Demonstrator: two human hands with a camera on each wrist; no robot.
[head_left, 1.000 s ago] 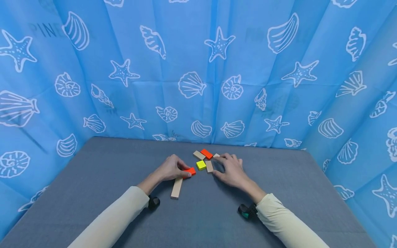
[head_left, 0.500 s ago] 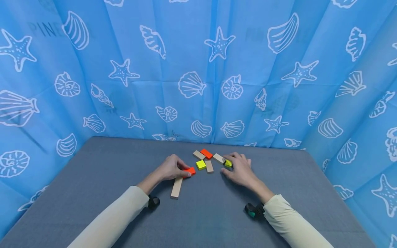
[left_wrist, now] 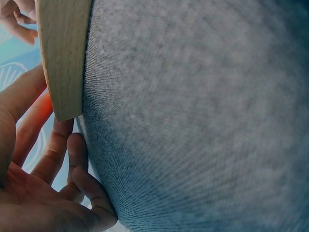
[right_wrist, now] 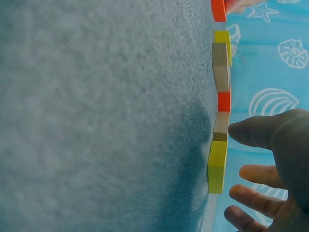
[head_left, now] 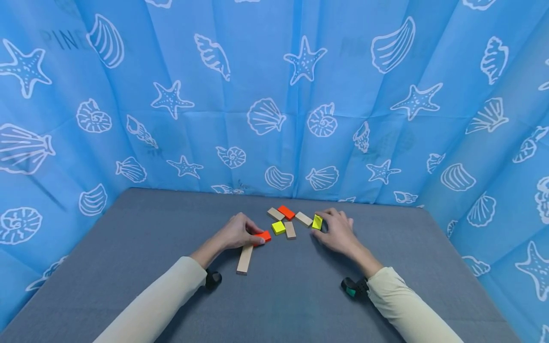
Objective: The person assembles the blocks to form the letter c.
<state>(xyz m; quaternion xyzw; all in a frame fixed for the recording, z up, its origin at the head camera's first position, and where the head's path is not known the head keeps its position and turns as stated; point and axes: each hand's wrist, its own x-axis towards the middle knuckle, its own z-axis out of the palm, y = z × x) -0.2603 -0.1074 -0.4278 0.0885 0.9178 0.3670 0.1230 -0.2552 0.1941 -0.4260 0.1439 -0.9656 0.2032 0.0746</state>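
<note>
My left hand [head_left: 238,232] pinches an orange block [head_left: 263,236] between thumb and fingers. That block lies at the far end of a long pale wooden block [head_left: 244,260], which looms large beside the fingers in the left wrist view. My right hand [head_left: 336,232] is around a yellow block [head_left: 317,222] at the right end of the group, index finger at its far end and thumb near its close end. In the right wrist view the thumb and fingers are spread, above the level of that yellow block [right_wrist: 217,166].
Between the hands lie another yellow block [head_left: 278,228], a short wooden block [head_left: 290,230], a second orange block [head_left: 286,212] and two more wooden blocks [head_left: 275,214], one left and one right of it. A blue shell-patterned curtain [head_left: 274,95] rises behind the grey cloth-covered table [head_left: 283,295].
My right hand has moved right from the wooden blocks to the yellow block, which was hidden at first and has turned slightly. My left hand stays at the orange block.
</note>
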